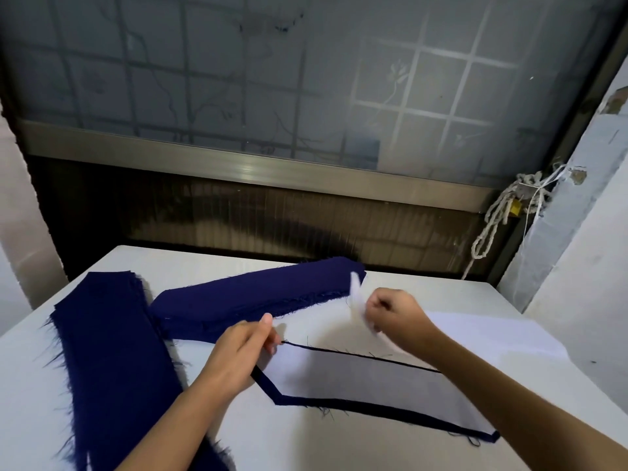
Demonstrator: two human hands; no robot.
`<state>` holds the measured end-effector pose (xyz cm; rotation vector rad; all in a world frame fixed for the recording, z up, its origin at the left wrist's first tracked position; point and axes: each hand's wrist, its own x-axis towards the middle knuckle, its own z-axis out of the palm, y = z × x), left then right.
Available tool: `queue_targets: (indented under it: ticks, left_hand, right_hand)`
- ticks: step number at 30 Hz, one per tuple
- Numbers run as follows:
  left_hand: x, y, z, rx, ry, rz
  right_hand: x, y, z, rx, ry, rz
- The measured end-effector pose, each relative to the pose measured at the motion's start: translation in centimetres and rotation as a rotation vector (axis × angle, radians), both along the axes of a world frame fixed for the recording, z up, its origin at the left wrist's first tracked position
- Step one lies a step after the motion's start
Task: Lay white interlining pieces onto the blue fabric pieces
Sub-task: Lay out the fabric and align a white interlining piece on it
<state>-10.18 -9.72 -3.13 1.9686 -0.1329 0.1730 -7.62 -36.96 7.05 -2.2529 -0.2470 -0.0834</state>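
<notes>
Left hand (243, 351) pinches corner of white interlining piece (356, 379) lying on blue fabric piece (265, 384), white desk (306, 443); right hand (390, 312) clenched on blurred white strip (356, 290).

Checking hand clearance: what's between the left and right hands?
Head view: only bare white table; the top edge of the interlined blue piece runs just below.

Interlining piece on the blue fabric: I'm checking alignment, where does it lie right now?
Head view, right of centre on the table: the interlining piece lies atop a blue fabric piece, left hand pinching its left corner, right hand just beyond.
</notes>
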Motion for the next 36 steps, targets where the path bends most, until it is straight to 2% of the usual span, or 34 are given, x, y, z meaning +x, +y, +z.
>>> queue_targets:
  ticks: [3, 5, 7, 11, 12, 15, 17, 20, 24, 29, 31, 36]
  left_hand:
    - [-0.1, -0.2, 0.2, -0.220, 0.103, -0.077]
    - [-0.1, -0.2, 0.4, -0.250, 0.140, -0.074]
    - [-0.4, -0.4, 0.7, -0.144, 0.122, -0.057]
    - [-0.2, -0.2, 0.4, 0.178, -0.002, -0.014]
    - [-0.1, -0.2, 0.3, 0.197, -0.004, -0.008]
    - [-0.2, -0.1, 0.4, 0.152, 0.002, 0.008]
    - [-0.2, 0.1, 0.4, 0.138, -0.034, 0.014]
    - [0.0, 0.2, 0.6, 0.092, -0.063, 0.057]
    - [-0.2, 0.1, 0.8, 0.082, -0.073, 0.148]
    - [-0.2, 0.0, 1.1, 0.055, -0.059, 0.177]
    - [-0.2, 0.1, 1.1, 0.047, -0.059, 0.176]
    - [-0.2, 0.2, 0.9, 0.043, -0.021, 0.150]
  right_hand:
    - [-0.8, 4.3, -1.8, -0.092, 0.046, 0.109]
    - [-1.0, 6.7, -3.5, -0.172, 0.097, 0.144]
    - [-0.8, 8.6, -5.3, -0.211, 0.121, 0.182]
    - [0.1, 9.6, -6.7, -0.212, -0.006, 0.170]
    - [0.5, 9.7, -6.8, -0.225, -0.013, 0.182]
    - [0.9, 9.3, -6.7, -0.188, 0.144, 0.212]
    - [0.9, 8.6, -6.7, -0.261, 0.141, 0.230]
    - [1.0, 6.3, -6.1, -0.392, 0.027, 0.236]
    - [1.0, 0.3, -4.8, -0.427, 0.039, 0.137]
    - [-0.3, -9.9, -3.2, -0.596, 0.060, -0.033]
    - [-0.9, -13.6, -2.2, -0.560, 0.100, -0.123]
    - [-2.8, -19.5, -0.3, -0.275, 0.123, -0.272]
